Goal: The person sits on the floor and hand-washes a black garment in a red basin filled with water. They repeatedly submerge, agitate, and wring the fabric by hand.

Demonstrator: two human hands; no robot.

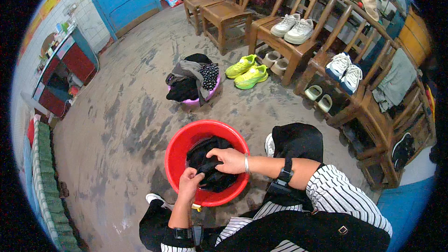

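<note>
A red plastic basin [174, 147] stands on the floor between my feet, with dark wet-looking cloth [210, 147] inside. My left hand [189, 182] is over the near left part of the basin, its thumb and fingers pinching an edge of the cloth. From the right, my right hand [229, 161] reaches in with a bangle on the wrist, and its thumb and fingers grip the same dark cloth. Beyond the basin, a pink tub [213, 89] is heaped with black, grey and dotted clothes [190, 77].
Yellow-green sneakers [250, 71] stand right of the tub. Wooden chairs [273, 28] line the right side, bearing white shoes [294, 28], with slippers [318, 98] beneath. A desk [66, 66] stands left, near a blue door [122, 0]. A green-covered bed or seat [49, 182] is at the lower left.
</note>
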